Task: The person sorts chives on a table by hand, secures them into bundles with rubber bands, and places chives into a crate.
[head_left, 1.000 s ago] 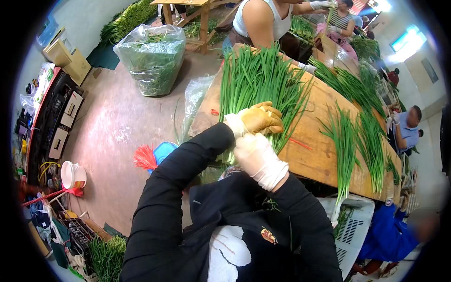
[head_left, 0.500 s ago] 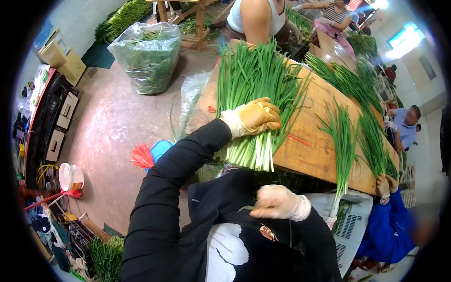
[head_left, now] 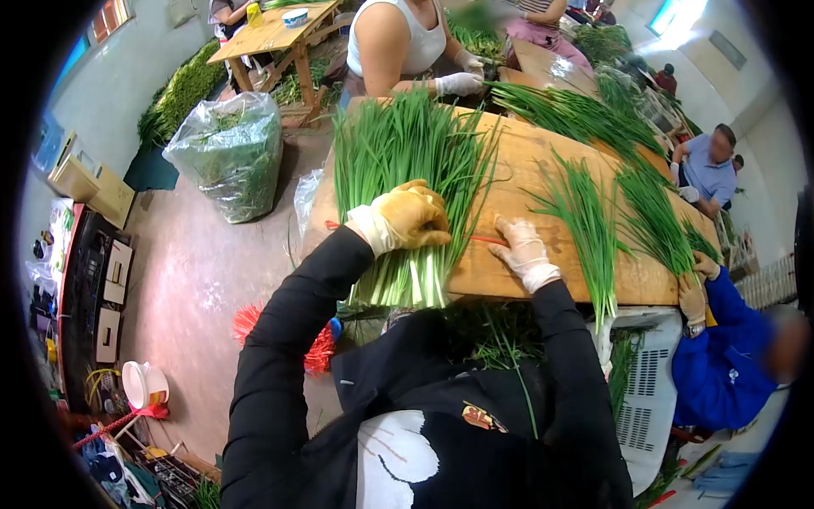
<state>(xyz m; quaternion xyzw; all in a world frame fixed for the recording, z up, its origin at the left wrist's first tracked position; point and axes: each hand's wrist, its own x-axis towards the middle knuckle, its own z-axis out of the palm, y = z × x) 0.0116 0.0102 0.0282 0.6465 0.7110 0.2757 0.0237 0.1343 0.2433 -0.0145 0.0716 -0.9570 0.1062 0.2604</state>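
Observation:
A thick pile of garlic chives (head_left: 403, 157) lies on the wooden table, white stem ends toward me. My left hand (head_left: 405, 219), in a yellowish glove, presses over the lower part of the pile with its fingers curled round the stems. To its right, my right hand (head_left: 524, 254), in a thin pale glove, is down on the wood with fingers stretched out. A thin red tie (head_left: 485, 239) lies at its fingertips, between thumb and forefinger. Another smaller bunch of chives (head_left: 587, 233) rests farther right on the table.
The wooden table (head_left: 479, 276) holds more chives on its right side, where a co-worker in blue (head_left: 725, 356) has both hands. Across the table sits a person in a white top (head_left: 407, 42). A grey plastic crate (head_left: 649, 407) stands below the edge; a clear bag of greens (head_left: 233, 157) is at left.
My right hand has gone from in front of my chest forward to the red tie on the table. My left hand stays on the chives. The view has shifted.

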